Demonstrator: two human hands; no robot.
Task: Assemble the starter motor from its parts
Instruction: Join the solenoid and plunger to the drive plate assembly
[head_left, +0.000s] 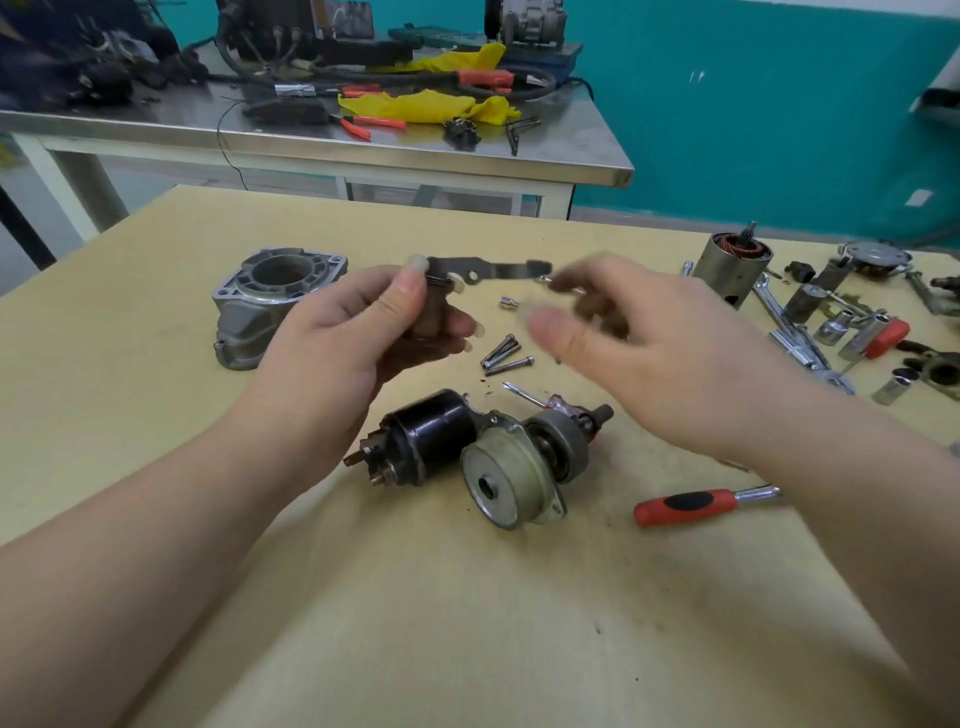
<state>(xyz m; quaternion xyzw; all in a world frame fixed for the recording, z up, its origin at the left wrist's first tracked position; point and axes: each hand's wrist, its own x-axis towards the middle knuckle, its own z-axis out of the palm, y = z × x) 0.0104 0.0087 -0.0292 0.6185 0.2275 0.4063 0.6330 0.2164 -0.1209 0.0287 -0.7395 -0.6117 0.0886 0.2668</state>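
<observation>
Starter motor parts lie spread on your tan surface: the black solenoid joined to the grey drive-end assembly sits at centre frame, below your hands. Your left hand is raised at centre left, fingers and thumb curled round a small dark cylindrical part with a flat metal lever sticking out to the right from its top. Your right hand is at centre right, blurred, fingers partly bent toward the lever's far end; can't tell if it touches or pinches anything. Aluminium housing stands at left centre, behind the left hand. Three bolts lie between the hands, near a small socket. Screwdriver lies just behind the drive-end assembly. Red-handled ratchet sits lower right. Armature can with copper windings stands upper right, beside scattered sockets and wrenches. Steel bench with yellow rags fills the upper left.
</observation>
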